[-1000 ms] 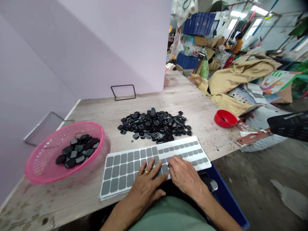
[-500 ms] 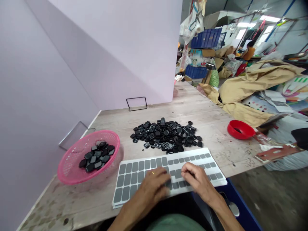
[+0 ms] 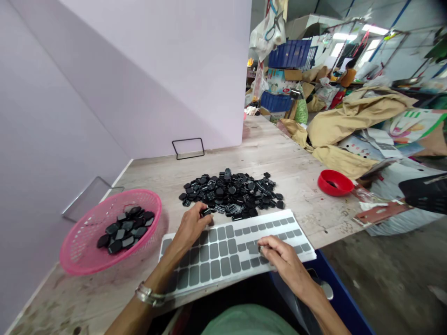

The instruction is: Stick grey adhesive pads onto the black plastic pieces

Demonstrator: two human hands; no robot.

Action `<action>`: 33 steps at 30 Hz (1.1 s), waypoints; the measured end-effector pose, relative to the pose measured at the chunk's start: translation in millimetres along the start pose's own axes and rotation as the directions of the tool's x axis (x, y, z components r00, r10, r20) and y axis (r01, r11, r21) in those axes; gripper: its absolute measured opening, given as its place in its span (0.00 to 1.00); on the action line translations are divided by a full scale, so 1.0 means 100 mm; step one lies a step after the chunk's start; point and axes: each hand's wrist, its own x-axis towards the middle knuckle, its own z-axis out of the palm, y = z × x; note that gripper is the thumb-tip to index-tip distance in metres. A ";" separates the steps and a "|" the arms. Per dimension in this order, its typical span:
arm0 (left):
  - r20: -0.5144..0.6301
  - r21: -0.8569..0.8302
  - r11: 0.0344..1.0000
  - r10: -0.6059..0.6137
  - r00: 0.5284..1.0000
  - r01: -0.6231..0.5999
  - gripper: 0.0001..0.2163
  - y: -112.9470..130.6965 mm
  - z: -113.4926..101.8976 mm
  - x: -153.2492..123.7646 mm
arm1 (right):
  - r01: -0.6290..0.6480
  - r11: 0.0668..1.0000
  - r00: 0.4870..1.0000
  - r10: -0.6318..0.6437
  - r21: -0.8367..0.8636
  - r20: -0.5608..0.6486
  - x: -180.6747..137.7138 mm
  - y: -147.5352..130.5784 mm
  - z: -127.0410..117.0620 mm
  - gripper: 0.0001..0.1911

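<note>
My left hand (image 3: 191, 224) is at the near left edge of a pile of small black plastic pieces (image 3: 232, 191), its thumb and fingers closed on one black plastic piece (image 3: 205, 212). Below it lies a white sheet of grey stickers (image 3: 218, 270), larger ones on the left and smaller ones on the right. Over the right half of that sheet, my right hand (image 3: 282, 255) pinches at a grey sticker (image 3: 253, 250) that sits out of line with its row. The fingertips partly hide it.
A pink basket (image 3: 71, 251) holding several black pieces stands on the left. The red bowl (image 3: 335, 183) sits at the table's right edge. A black wire stand (image 3: 188, 149) is by the lilac panel (image 3: 167, 74). Below the table edge is a blue crate (image 3: 344, 288).
My left hand has moved away from the sticker sheet, forward and left to the pile, and closed on a black plastic piece. My right hand stays pinched over the sheet. The view has shifted slightly.
</note>
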 end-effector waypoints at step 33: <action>0.549 -0.786 0.311 -0.047 0.835 0.534 0.21 0.70 0.52 -0.78 | 0.321 0.855 0.923 -0.378 -0.406 -0.066 -0.03 -0.06 0.27 0.13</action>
